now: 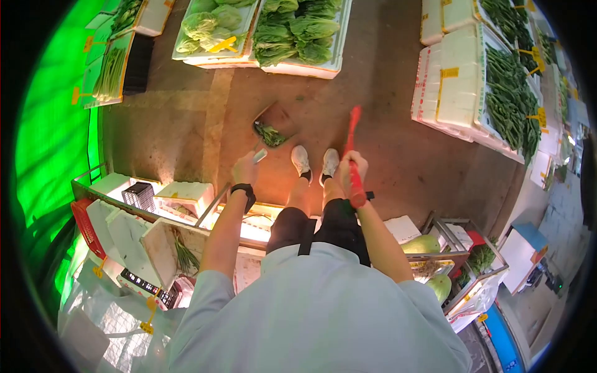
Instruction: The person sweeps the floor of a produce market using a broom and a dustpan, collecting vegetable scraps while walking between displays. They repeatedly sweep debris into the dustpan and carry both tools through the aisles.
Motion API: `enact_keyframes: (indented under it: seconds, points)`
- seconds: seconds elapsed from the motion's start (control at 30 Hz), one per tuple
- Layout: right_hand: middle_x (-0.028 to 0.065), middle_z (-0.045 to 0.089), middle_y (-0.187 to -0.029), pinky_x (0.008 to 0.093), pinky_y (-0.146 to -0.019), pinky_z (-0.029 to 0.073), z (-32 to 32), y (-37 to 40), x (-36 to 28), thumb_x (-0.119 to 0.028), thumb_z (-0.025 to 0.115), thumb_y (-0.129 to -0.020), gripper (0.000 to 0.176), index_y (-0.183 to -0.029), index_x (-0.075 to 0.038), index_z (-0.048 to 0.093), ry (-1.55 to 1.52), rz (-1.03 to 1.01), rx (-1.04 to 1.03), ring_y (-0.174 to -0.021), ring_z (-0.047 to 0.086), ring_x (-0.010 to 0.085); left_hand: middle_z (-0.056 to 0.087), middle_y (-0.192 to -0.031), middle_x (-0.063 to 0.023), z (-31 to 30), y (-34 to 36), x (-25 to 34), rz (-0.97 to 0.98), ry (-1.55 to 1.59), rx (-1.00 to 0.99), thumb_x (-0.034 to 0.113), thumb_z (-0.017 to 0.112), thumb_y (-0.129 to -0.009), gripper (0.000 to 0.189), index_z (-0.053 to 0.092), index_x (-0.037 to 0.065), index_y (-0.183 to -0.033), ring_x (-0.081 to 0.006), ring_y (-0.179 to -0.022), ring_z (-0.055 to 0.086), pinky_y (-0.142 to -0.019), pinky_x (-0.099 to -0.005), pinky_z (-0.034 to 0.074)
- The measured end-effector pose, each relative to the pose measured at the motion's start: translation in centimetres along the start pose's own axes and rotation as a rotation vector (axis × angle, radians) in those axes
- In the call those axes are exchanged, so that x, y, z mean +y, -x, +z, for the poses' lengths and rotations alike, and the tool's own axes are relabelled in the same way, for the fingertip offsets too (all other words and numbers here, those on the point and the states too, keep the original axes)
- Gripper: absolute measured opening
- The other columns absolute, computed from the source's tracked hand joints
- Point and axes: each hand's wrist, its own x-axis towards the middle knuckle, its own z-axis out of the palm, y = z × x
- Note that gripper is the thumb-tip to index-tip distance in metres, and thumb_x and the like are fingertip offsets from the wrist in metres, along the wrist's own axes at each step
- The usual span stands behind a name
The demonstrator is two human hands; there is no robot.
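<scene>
A dustpan [281,118] rests on the brown floor ahead of my feet, with green leafy scraps [270,134] in it. My left hand [244,168] is closed around the dustpan's upright handle, whose pale end [260,155] pokes out past the fingers. On the other side, my right hand [353,166] grips what looks like a red broom [356,189] by its handle. The broom's far end reaches toward the floor to the right of the dustpan; its bristles cannot be made out.
Foam boxes of lettuce [211,28] and leafy greens [298,31] stand ahead. More boxed greens [510,87] line the right, with celery-like stalks [111,71] at the left. Behind me are a metal-framed stand [155,214] and large green melons [421,244].
</scene>
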Motion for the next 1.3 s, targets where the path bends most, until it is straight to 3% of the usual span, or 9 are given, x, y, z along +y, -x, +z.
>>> enact_keyframes:
  seconds: [0.07,0.27,0.33,0.43,0.6,0.77,0.87,1.03,1.3]
  points:
    - [0.0087,0.050,-0.065,0.0339,-0.057,0.040,1.6,-0.2,-8.3,-0.001,0.063,-0.075,0.013,-0.070,-0.003,0.052,-0.128,0.178,-0.106,-0.064,0.054,0.0192,0.068,-0.084,-0.0187,0.3,-0.4,-0.5,0.003,0.022,0.004,0.019,0.061,-0.088,0.010,0.064,0.013,-0.095,-0.0410,-0.084,0.066,-0.071,-0.0515,0.052]
    - [0.0017,0.050,-0.064,0.0244,-0.054,0.041,4.9,-0.1,-4.8,0.002,0.055,-0.085,0.015,-0.072,-0.004,0.050,-0.109,-0.037,-0.277,-0.057,0.049,0.0094,0.069,-0.085,-0.0174,0.4,-1.7,0.1,-0.014,0.016,-0.006,0.023,0.065,-0.087,0.014,0.065,0.013,-0.097,-0.0414,-0.085,0.066,-0.071,-0.0514,0.051]
    - [0.0103,0.050,-0.066,0.0341,-0.058,0.041,3.4,-0.6,-7.7,0.002,0.061,-0.072,0.012,-0.070,-0.003,0.051,-0.041,-0.071,-0.242,-0.062,0.050,0.0234,0.068,-0.086,-0.0180,-0.4,-1.4,0.7,-0.035,0.027,-0.031,0.023,0.064,-0.088,0.013,0.065,0.013,-0.096,-0.0416,-0.085,0.065,-0.072,-0.0519,0.051]
    - [0.0049,0.046,-0.069,0.0278,-0.057,0.038,1.8,-1.6,-13.1,-0.002,0.058,-0.078,0.011,-0.072,-0.002,0.049,-0.159,-0.109,-0.317,-0.062,0.046,0.0139,0.068,-0.086,-0.0183,0.1,-1.4,0.6,-0.043,0.056,-0.038,0.022,0.063,-0.088,0.012,0.064,0.012,-0.095,-0.0417,-0.086,0.065,-0.072,-0.0531,0.051]
    - [0.0072,0.045,-0.068,0.0292,-0.056,0.038,2.3,-3.0,-9.4,0.000,0.055,-0.075,0.008,-0.072,-0.002,0.048,0.026,-0.209,-0.300,-0.060,0.044,0.0162,0.069,-0.085,-0.0176,-0.9,-1.5,1.3,-0.049,0.051,-0.012,0.018,0.061,-0.087,0.010,0.064,0.013,-0.095,-0.0397,-0.084,0.068,-0.071,-0.0521,0.053]
    - [0.0121,0.047,-0.066,0.0355,-0.058,0.042,6.3,-2.9,-6.6,-0.001,0.065,-0.069,0.017,-0.069,-0.002,0.048,-0.099,0.087,-0.467,-0.066,0.054,0.0257,0.069,-0.084,-0.0173,-0.1,-3.4,0.9,-0.022,0.050,-0.011,0.020,0.060,-0.088,0.009,0.064,0.015,-0.095,-0.0393,-0.083,0.068,-0.069,-0.0513,0.053]
    - [0.0138,0.048,-0.070,0.0388,-0.062,0.042,9.3,-0.5,-4.3,-0.006,0.069,-0.065,0.021,-0.069,-0.002,0.048,-0.010,-0.033,-0.589,-0.072,0.054,0.0318,0.068,-0.085,-0.0179,-0.6,-3.3,1.9,-0.034,0.036,-0.027,0.020,0.062,-0.087,0.010,0.064,0.015,-0.096,-0.0397,-0.083,0.068,-0.070,-0.0513,0.053]
    - [0.0152,0.049,-0.073,0.0423,-0.064,0.041,10.2,1.4,-9.5,-0.009,0.071,-0.063,0.025,-0.070,-0.003,0.048,0.034,-0.192,-0.858,-0.074,0.052,0.0366,0.069,-0.087,-0.0183,-0.2,-3.9,3.0,-0.052,0.011,-0.046,0.020,0.065,-0.086,0.014,0.064,0.016,-0.100,-0.0407,-0.083,0.067,-0.072,-0.0524,0.053]
    - [0.0127,0.048,-0.070,0.0364,-0.060,0.041,4.1,1.5,-14.3,-0.004,0.062,-0.068,0.015,-0.069,-0.003,0.047,0.060,-0.204,-0.899,-0.064,0.050,0.0299,0.070,-0.091,-0.0181,0.9,-3.0,1.1,-0.078,-0.004,-0.097,0.025,0.068,-0.084,0.025,0.066,0.018,-0.107,-0.0398,-0.086,0.069,-0.076,-0.0526,0.054]
